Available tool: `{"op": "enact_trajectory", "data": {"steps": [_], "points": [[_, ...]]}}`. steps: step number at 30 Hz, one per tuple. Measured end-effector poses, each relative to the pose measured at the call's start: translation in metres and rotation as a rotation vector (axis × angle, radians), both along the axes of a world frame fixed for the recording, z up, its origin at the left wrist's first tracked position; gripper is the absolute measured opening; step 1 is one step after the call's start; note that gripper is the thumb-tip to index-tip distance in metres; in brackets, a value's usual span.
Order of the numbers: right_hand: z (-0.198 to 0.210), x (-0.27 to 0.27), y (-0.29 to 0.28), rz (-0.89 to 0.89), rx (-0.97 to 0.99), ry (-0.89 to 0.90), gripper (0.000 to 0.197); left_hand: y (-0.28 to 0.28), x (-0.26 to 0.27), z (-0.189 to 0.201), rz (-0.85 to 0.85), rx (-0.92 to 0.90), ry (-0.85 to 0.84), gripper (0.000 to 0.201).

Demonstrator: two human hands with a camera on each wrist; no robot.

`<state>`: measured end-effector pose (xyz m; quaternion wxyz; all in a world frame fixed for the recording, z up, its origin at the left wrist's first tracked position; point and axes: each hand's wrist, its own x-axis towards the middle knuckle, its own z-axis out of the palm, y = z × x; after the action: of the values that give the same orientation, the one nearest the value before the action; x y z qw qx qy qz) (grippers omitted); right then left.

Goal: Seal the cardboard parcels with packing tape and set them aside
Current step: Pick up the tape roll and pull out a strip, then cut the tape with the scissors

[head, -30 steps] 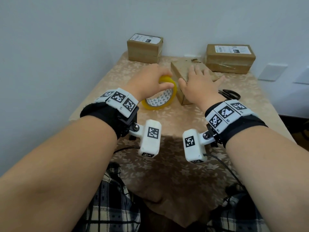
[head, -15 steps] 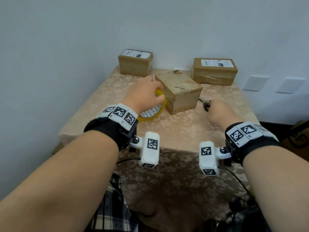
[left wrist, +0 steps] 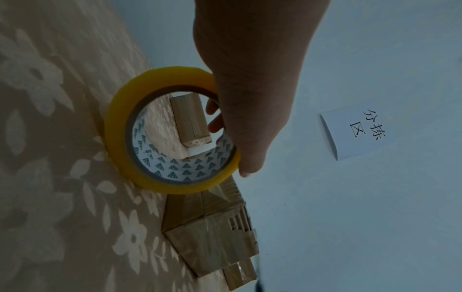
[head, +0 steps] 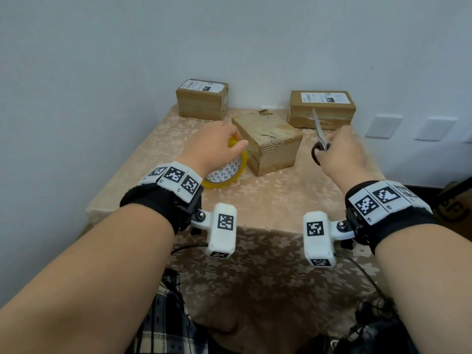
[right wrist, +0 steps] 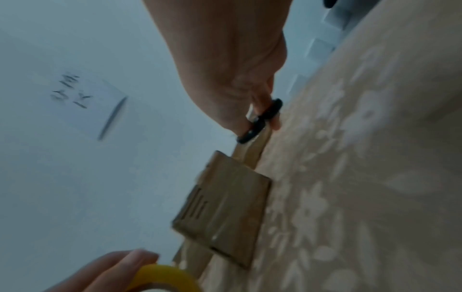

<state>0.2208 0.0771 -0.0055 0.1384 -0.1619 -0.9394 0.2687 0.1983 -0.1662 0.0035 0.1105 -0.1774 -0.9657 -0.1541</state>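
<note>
We sit at a table covered with a beige flowered cloth, pushed into the corner of a pale wall. Our left hand grips the yellow roll of tape, thumb on the outer rim and fingers curled through the core; the roll stands on edge on the cloth, just left of the middle box and touching or nearly touching its near-left corner. In the left wrist view the tape roll's core shows a pattern of small triangles, and two fingertips are visible inside the ring.

Our right hand is lifted above the table to the right of the middle box, fingers curled round the black handles of the scissors. The blades point up and away from us, toward the back-right box; whether the blades are parted we cannot tell, since the right wrist view is blurred.

The middle box lies turned at an angle, its worn top flaps down. Two more boxes stand against the wall: the back-left box and the back-right one, each with a white printed label on top. A white paper sign with printed characters hangs on the wall above the table.
</note>
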Motion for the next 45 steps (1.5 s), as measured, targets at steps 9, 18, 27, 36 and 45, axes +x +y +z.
{"op": "enact_trajectory", "data": {"steps": [9, 18, 27, 36, 45], "points": [[0.018, -0.011, -0.068, 0.266, -0.034, 0.195, 0.042, 0.002, -0.004, 0.01, 0.045, 0.124, -0.057, 0.02], [0.009, -0.029, -0.094, 0.247, 0.093, 0.08, 0.052, -0.011, -0.007, 0.008, -0.006, 0.108, -0.083, 0.039], [0.006, -0.027, -0.092, 0.268, 0.074, 0.083, 0.054, -0.012, -0.009, 0.012, 0.025, -0.032, -0.174, 0.041], [0.005, -0.025, -0.091, 0.283, 0.158, 0.097, 0.054, -0.01, -0.008, 0.022, 0.055, -0.079, -0.295, 0.037], [0.015, -0.019, -0.078, 0.337, -0.157, 0.088, 0.051, 0.001, -0.019, 0.029, 0.082, -0.04, -0.419, 0.023]]}}
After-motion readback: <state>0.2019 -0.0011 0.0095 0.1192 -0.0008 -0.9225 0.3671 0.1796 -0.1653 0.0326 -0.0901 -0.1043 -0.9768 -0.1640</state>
